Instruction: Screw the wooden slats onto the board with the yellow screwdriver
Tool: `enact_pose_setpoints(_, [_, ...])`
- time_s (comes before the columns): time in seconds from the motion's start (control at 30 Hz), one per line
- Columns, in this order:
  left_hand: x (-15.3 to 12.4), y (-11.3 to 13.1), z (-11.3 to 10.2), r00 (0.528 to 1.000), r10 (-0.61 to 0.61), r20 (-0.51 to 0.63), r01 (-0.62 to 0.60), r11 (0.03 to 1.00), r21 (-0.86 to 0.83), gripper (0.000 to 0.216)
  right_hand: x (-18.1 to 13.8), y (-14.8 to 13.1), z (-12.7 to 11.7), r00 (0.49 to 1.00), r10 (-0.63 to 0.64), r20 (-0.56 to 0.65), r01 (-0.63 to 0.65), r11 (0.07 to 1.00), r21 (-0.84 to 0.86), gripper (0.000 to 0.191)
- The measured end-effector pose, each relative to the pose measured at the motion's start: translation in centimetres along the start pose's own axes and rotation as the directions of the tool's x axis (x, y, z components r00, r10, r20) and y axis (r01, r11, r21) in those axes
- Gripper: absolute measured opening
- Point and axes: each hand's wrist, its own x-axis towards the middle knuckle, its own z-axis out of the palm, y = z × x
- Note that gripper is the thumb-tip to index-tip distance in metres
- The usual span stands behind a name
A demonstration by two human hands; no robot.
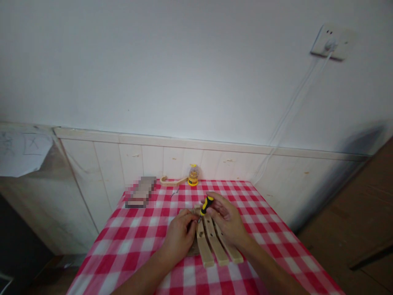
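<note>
My right hand (226,217) grips a yellow and black screwdriver (207,205), tilted with its tip down at the upper end of a pale wooden slat (205,248). Close by the tip, the fingers of my left hand (180,231) are pinched together at the slat's edge; whatever is between them is too small to make out. Two more curved wooden slats, a middle slat (217,246) and a right slat (235,253), lie alongside, with dark holes in them. Under the left slat, part of a brownish flat piece (193,249) shows.
On the red and white checked tablecloth (138,246), a yellow-based bit container (193,176) stands by the wall. A hooked wooden piece (172,182) lies left of it, near small dark metal bits (174,192). A pixelated flat object (141,192) sits at the back left.
</note>
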Motion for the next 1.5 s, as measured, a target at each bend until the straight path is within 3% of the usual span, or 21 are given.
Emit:
enact_pose_setpoints(0.93, [-0.06, -0.10, 0.23, 1.000, -0.006, 0.009, 0.006, 0.999, -0.035, 0.025, 0.32, 0.30, 0.57, 0.994, -0.001, -0.112, 0.003, 1.000, 0.018, 0.045])
enact_pose_setpoints(1.23, [-0.04, 0.04, 0.15, 1.000, -0.013, -0.005, 0.013, 1.000, -0.022, 0.024, -0.01, -0.21, -0.05, 0.999, -0.027, -0.020, 0.026, 0.998, -0.052, 0.040])
enact_pose_setpoints(1.5, [0.03, 0.18, 0.13, 1.000, -0.007, -0.011, 0.007, 1.000, -0.015, 0.025, -0.10, 0.14, 0.28, 0.999, -0.009, -0.054, 0.007, 0.999, -0.042, 0.041])
